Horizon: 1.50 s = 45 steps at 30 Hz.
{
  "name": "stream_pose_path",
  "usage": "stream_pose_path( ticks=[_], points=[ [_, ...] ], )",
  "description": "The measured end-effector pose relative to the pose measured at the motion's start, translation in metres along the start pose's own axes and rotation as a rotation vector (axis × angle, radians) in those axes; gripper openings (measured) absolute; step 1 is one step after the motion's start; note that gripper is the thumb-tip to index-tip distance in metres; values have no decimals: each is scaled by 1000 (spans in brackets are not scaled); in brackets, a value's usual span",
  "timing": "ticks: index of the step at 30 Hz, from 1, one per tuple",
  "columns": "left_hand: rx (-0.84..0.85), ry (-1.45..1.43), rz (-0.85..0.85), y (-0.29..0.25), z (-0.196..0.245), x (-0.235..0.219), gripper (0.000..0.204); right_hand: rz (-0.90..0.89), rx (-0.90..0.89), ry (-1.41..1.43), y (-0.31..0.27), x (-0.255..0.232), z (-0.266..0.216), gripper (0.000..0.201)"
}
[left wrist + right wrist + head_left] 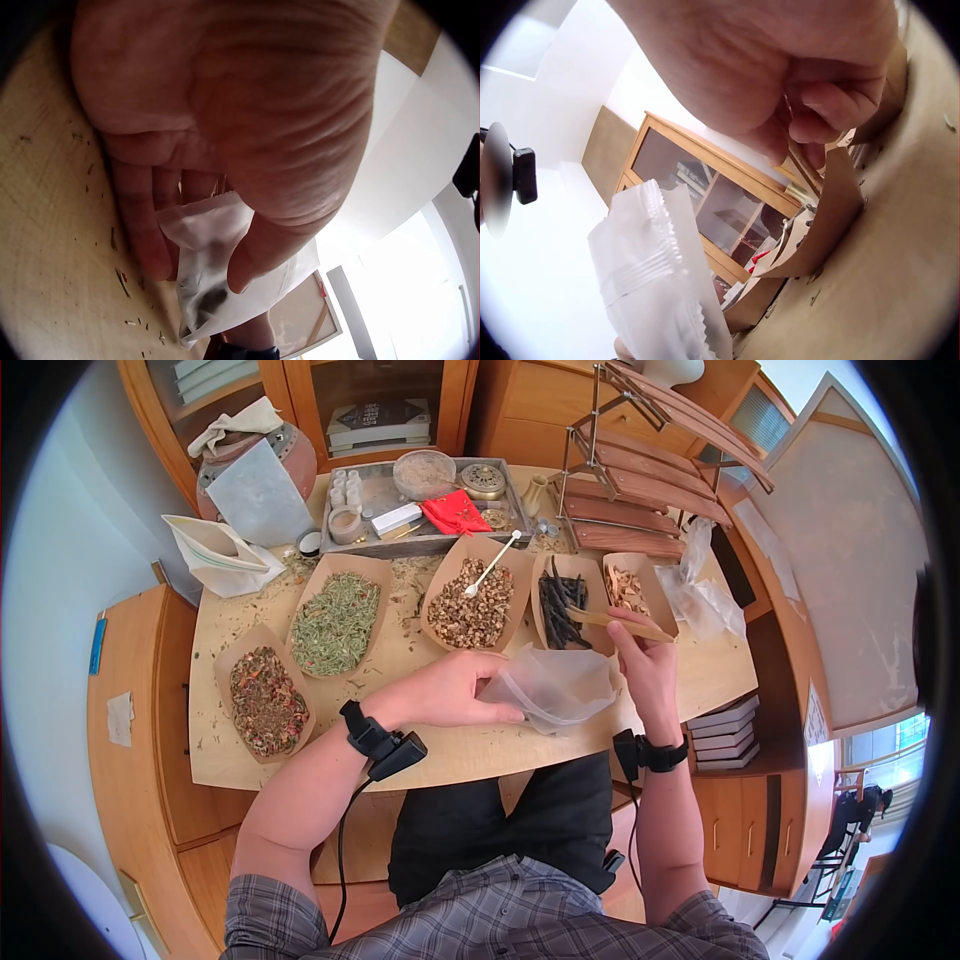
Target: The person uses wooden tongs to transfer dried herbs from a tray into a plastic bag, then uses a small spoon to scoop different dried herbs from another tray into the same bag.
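Note:
The left hand (455, 690) holds a translucent white bag (555, 688) between thumb and fingers near the table's front edge; something dark shows through the bag (214, 262) in the left wrist view. The right hand (650, 675) pinches a thin tan strip, perhaps a wooden scoop (625, 622), above the two right-hand paper trays. Beneath its tip lies a tray of dark strips (562, 605); beside that is a tray of pale orange-brown pieces (626, 590). In the right wrist view the bag (656, 277) is apart from the right hand (780, 75).
Further left stand paper trays of brown chunks (468, 605) with a white spoon, green herb (337, 622) and mixed dried petals (268, 700). Behind are a grey tray (390, 547) of small items, a folding wooden rack (640, 485) and an upright paper bag (215, 555). Crumbs dot the table.

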<state>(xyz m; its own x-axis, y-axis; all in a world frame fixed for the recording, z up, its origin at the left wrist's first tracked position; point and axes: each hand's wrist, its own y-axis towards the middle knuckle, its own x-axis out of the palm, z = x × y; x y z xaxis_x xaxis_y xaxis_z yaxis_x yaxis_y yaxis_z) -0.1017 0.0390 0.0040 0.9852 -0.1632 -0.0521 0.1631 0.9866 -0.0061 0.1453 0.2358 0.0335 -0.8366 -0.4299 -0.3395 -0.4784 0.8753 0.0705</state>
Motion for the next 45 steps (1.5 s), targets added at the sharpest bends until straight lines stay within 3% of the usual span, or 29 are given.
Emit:
stream_pose_path(
  ticks=[17, 25, 31, 45],
  points=[
    [20, 7, 2, 1, -3, 0, 45, 71, -5, 48, 4, 0, -5, 32],
    [-87, 63, -42, 1, 4, -3, 52, 38, -50, -89, 7, 12, -16, 30],
    [-68, 66, -45, 1, 3, -3, 52, 68, -152, -161, 9, 14, -1, 26],
    [-15, 60, -16, 0, 0, -1, 47, 197, -146, -193, 4, 2, -6, 27]
  ],
)
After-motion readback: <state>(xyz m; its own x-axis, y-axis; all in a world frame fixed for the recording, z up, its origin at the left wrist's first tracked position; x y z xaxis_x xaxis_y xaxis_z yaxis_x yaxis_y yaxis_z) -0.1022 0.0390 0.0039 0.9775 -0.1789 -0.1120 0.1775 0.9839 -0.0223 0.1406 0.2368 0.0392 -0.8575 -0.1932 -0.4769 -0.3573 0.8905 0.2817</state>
